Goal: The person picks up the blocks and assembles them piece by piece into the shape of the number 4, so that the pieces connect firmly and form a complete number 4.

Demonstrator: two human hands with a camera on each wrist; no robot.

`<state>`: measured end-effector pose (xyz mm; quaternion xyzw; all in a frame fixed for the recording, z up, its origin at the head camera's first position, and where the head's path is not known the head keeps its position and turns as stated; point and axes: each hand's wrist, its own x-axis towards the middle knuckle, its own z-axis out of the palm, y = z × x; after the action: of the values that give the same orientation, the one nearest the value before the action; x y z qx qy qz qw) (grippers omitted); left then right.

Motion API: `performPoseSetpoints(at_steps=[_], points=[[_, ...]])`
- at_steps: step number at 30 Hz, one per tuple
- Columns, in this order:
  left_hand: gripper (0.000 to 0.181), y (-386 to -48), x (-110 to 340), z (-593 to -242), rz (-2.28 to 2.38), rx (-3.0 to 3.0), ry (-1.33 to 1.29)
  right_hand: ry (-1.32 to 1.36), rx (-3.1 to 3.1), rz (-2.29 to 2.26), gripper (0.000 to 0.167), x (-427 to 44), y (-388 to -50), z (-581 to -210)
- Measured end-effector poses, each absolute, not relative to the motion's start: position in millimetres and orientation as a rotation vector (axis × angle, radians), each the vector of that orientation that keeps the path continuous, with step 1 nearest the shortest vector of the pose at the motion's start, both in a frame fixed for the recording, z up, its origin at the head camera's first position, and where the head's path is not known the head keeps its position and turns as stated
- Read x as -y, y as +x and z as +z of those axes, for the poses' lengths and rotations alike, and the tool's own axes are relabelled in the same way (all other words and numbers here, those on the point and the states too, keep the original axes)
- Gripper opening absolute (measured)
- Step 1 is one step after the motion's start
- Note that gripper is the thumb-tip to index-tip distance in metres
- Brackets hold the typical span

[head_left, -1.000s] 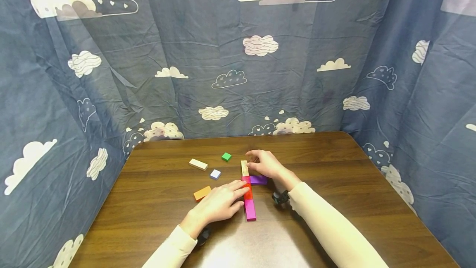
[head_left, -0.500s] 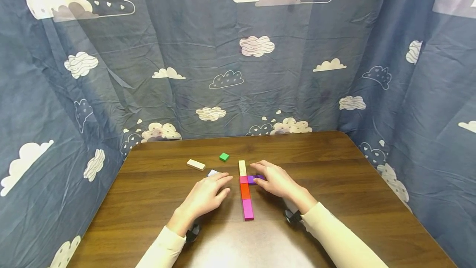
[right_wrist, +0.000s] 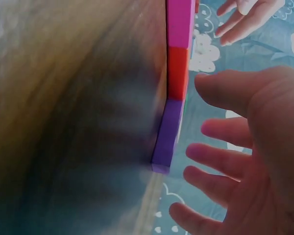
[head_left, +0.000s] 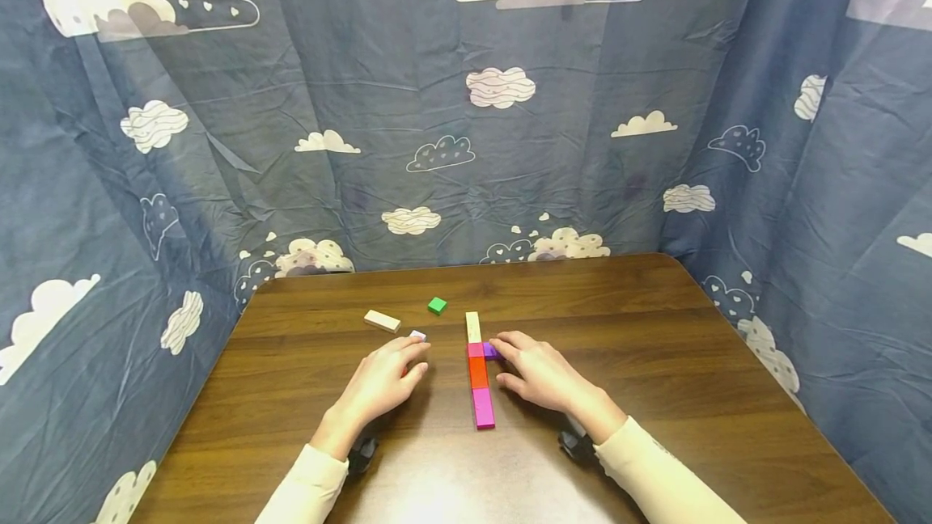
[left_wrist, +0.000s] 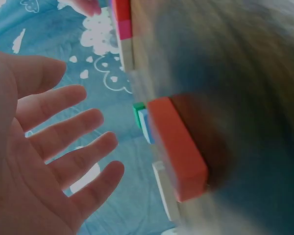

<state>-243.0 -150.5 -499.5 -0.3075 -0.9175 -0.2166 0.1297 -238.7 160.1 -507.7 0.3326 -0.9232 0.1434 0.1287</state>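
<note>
On the brown wood-grain table (head_left: 641, 330), the step in hand looks like arranging pieces; grasping another would call for curled fingers. Fingers spread, gripping nothing, the left hand (head_left: 379, 382) hovers near an orange-red rectangular block (left_wrist: 179, 147), the right hand (head_left: 542, 374) near a purple rectangular block (right_wrist: 167, 129) abutting a straight magenta, red, pink and cream block row (head_left: 478, 374). Beyond lie small white (head_left: 418, 335) and green (head_left: 437, 306) blocks.

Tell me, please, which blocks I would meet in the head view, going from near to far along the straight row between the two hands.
Magenta block → red block → short pink block → pale yellow block.
</note>
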Motion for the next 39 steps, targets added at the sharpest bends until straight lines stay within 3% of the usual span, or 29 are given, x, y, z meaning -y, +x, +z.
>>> performPoseSetpoints(at_steps=[25,39], points=[[0.049,-238.3,188.8,-513.7,-0.611,2.817,-0.693,1.035,2.671,0.297,0.056,-158.8,-235.9,-517.9],[0.038,-244.9,181.8,-521.4,-0.582,2.800,-0.633,1.031,2.682,0.297,0.060,-159.2,-234.3,-516.1]])
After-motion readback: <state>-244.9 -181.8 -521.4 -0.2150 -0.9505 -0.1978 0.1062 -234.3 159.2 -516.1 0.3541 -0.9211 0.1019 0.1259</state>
